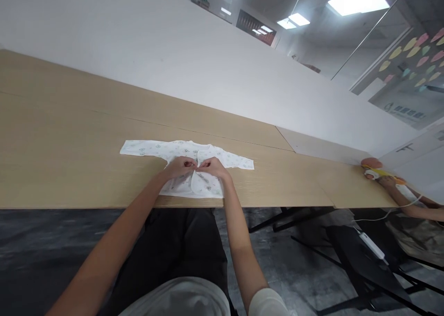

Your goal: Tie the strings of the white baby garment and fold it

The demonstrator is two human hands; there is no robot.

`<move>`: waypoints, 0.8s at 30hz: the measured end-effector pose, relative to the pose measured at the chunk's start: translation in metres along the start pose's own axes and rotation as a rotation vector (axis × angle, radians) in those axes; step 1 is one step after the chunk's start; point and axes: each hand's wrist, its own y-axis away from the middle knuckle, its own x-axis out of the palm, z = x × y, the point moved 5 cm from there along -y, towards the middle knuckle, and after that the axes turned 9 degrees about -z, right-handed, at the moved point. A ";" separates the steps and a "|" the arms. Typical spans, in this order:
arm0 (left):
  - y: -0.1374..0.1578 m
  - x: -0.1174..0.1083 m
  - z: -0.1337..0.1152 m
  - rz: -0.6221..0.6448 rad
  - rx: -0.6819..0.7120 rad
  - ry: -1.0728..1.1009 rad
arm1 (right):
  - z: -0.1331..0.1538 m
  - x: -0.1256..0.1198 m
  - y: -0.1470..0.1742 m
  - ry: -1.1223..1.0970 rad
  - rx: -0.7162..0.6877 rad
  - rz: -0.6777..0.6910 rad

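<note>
A small white baby shirt [180, 148] with a faint printed pattern lies spread on the wooden table [69, 168], its sleeves stretched to either side. My left hand [179, 167] pinches the front opening at mid-chest from the left. From the right, my right hand [214, 167] pinches the same spot, and the fingertips of both hands nearly meet. Under the fingers the cloth is bunched slightly, and whatever fastening may be there is hidden. Below my hands, the rounded lower front flap lies over the shirt's hem area.
At the far right, another person's hand [386, 182] rests by a doll-like thing with yellow cloth [379, 172]. A black chair [360, 256] with a white power strip [373, 246] on it stands below. Behind the table rises a white wall [208, 80] with glass above.
</note>
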 end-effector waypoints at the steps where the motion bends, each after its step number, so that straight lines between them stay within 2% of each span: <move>1: 0.000 0.000 0.001 -0.003 -0.002 0.001 | 0.000 0.000 0.000 0.011 0.008 -0.009; 5: -0.001 0.002 0.001 0.018 -0.013 0.012 | -0.001 -0.003 -0.002 0.030 0.012 -0.049; 11: 0.001 0.003 -0.006 0.085 0.009 0.073 | -0.001 -0.003 -0.001 0.015 -0.023 0.065; 14: 0.002 0.004 -0.007 0.105 0.009 0.071 | -0.002 -0.005 -0.003 0.098 -0.012 -0.006; 18: 0.001 0.004 -0.001 0.061 0.006 -0.037 | -0.002 -0.002 -0.008 0.189 -0.063 -0.066; 22: 0.000 -0.002 0.005 -0.082 0.016 -0.275 | -0.007 0.000 -0.009 0.206 -0.056 -0.069; 24: -0.002 -0.005 0.005 -0.111 0.026 -0.342 | -0.007 -0.001 -0.011 0.207 -0.059 -0.076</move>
